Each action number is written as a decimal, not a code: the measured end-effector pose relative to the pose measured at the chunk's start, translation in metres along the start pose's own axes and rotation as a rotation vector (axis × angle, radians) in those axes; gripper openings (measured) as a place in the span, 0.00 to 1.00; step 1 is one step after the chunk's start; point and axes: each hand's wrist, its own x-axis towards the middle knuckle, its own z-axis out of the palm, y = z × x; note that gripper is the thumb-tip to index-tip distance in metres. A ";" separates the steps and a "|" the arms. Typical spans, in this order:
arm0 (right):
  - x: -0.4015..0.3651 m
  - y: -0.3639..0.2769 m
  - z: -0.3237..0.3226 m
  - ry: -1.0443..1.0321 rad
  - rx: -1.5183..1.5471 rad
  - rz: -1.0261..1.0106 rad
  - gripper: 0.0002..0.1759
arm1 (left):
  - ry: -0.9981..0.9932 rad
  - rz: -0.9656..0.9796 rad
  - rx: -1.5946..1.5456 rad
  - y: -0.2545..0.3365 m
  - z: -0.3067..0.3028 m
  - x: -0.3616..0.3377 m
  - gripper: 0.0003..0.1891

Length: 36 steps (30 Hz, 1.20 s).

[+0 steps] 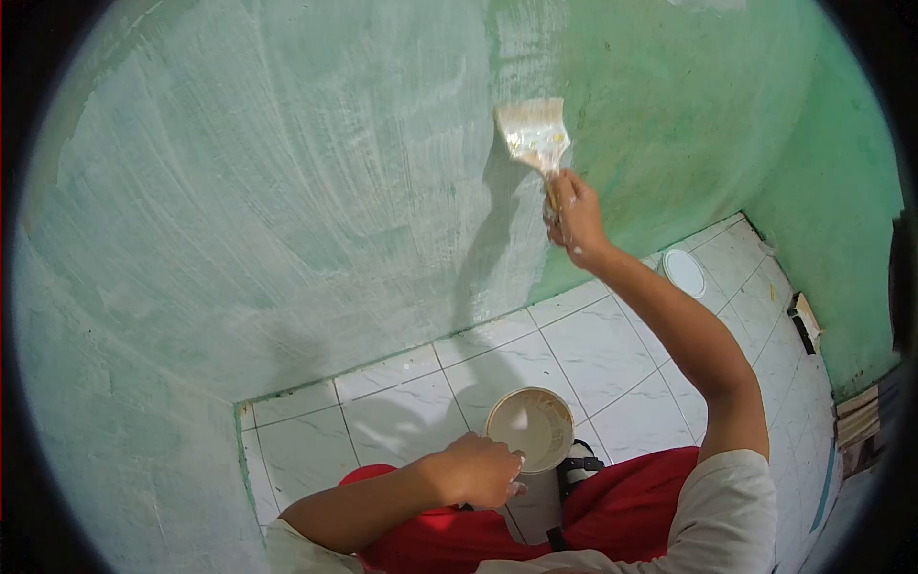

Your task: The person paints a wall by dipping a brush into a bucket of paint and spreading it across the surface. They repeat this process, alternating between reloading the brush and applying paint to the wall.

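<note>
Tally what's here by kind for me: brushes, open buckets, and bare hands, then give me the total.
Brushes: 1, the wide brush
Open buckets: 1, the round bucket
Bare hands: 2, the right hand and left hand
Total: 4

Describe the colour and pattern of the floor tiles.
The floor tiles are white with grey, marble-like veins, seen best in the head view.

white-streaked green wall (363, 172), grey-veined white tiles (598, 340), red trousers (631, 497)
</note>
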 end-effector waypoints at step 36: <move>-0.207 0.187 -0.080 -1.405 -1.338 -0.122 0.07 | 0.189 -0.044 -0.026 -0.004 -0.004 0.020 0.22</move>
